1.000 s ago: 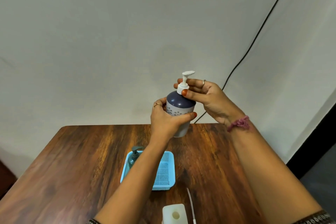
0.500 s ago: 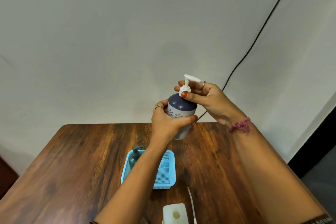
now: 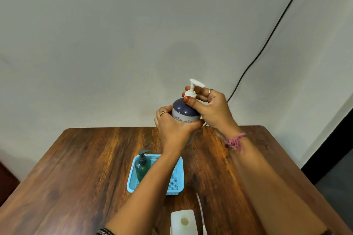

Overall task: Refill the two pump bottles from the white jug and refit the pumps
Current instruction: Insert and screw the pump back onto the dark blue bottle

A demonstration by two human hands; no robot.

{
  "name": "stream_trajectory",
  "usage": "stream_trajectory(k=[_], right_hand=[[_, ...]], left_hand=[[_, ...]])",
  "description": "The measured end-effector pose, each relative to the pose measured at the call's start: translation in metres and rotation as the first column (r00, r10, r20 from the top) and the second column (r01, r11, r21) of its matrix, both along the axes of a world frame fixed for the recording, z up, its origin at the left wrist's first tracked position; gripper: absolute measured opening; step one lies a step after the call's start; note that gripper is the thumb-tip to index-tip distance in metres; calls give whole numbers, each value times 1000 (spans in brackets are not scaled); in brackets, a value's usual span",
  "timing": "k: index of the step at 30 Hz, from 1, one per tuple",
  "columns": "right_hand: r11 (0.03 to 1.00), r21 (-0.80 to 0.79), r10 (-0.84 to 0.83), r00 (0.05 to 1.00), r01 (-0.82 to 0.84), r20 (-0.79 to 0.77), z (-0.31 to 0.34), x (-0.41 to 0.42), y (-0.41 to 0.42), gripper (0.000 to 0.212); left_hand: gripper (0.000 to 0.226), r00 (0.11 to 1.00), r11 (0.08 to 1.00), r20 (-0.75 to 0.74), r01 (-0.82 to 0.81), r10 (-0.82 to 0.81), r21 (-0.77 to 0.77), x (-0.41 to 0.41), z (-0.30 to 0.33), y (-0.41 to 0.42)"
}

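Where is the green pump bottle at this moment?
In the head view the green pump bottle stands upright in the left part of the blue basket on the wooden table, left of the left forearm.

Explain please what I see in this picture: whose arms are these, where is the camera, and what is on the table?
No machine here: a person wears a camera on the head, looking down at their own arms. The left hand grips a purple pump bottle above the wooden table. The right hand pinches the collar of its white pump. On the table, a blue basket holds a green pump bottle. Nearest the camera stands the white jug, its mouth open.
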State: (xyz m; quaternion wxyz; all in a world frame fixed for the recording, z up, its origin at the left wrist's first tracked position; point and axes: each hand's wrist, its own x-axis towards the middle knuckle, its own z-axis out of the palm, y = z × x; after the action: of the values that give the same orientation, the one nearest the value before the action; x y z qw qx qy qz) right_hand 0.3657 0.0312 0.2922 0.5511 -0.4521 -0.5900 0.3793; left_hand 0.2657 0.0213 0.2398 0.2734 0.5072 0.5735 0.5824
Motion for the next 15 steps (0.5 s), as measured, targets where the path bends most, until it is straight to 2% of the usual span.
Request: stream_trajectory(k=[8, 15], right_hand=[[997, 15, -70, 998, 70, -6, -3, -7, -3, 41], [998, 34, -61, 994, 58, 90, -4, -8, -3, 44]], left_hand=[[75, 998, 997, -35, -59, 60, 44, 2, -3, -2], [73, 998, 997, -15, -61, 62, 56, 1, -7, -4]])
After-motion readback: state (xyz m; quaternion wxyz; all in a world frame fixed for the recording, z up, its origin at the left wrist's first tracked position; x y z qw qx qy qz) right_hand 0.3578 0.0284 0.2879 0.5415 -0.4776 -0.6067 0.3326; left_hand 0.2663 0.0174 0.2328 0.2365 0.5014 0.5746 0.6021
